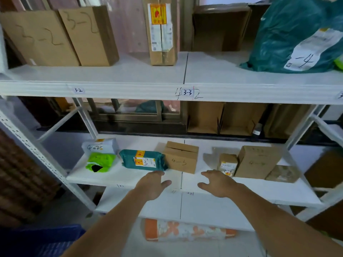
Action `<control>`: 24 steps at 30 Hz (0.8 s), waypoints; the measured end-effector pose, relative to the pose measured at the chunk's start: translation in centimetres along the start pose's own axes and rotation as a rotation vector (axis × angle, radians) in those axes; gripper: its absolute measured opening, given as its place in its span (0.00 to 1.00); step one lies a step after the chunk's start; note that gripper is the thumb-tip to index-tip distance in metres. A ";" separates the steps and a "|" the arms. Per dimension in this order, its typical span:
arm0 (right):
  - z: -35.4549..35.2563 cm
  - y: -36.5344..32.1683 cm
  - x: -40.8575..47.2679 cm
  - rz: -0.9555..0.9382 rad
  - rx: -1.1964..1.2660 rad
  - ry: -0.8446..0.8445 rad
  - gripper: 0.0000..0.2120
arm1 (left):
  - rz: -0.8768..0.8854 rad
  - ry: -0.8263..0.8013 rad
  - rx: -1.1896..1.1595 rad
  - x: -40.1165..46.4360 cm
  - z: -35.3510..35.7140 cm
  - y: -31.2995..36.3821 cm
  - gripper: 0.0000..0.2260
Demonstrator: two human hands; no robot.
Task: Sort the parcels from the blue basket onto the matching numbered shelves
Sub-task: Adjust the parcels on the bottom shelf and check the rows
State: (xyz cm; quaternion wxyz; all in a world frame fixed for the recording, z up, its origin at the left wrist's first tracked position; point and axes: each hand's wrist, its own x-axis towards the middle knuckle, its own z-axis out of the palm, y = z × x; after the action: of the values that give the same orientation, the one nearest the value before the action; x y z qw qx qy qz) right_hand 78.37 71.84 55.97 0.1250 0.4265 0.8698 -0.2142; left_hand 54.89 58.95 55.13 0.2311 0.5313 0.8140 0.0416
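I have both hands out over the front of the lower shelf (pixel 130 178) and neither carries anything: the left hand (pixel 152 186) hovers with its fingers (pixel 157 174) loosely spread and released just below the teal parcel (pixel 143 160), and the right hand (pixel 217 184) hangs the same way, fingers relaxed, toward the small box (pixel 228 165) at its one o'clock. Between them, at twelve o'clock, stands the brown box marked 4-3 (pixel 181 157), upright beside the seam line of the shelf, apart from both hands. To me this reads as the gap between parcels: that box sits in what looks like the 4-3 bay, so I judge the placing done, though the shelf-edge labels down here are too small for me to read. Above, at twelve o'clock high, the upper shelf (pixel 130 89) carries the tag 3-3 (pixel 187 92) and boxes marked 3-2 (pixel 61 36) at ten o'clock. The blue basket (pixel 40 240) shows only as a corner at seven o'clock; I cannot tell what remains inside it. The next move, as I judge it, calls for pulling both hands back clear of the shelf edge, turning down toward the basket, picking one parcel and reading its number.
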 end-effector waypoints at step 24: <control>1.5 1.3 20.0 0.206 0.329 0.019 0.32 | 0.222 -0.011 0.200 26.6 -0.5 -3.9 0.23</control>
State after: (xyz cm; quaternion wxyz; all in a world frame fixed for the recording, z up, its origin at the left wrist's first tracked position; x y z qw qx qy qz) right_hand 67.39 85.58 46.30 0.0668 0.5297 0.7761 -0.3355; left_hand 42.64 80.84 45.53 0.1757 0.6386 0.7490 -0.0172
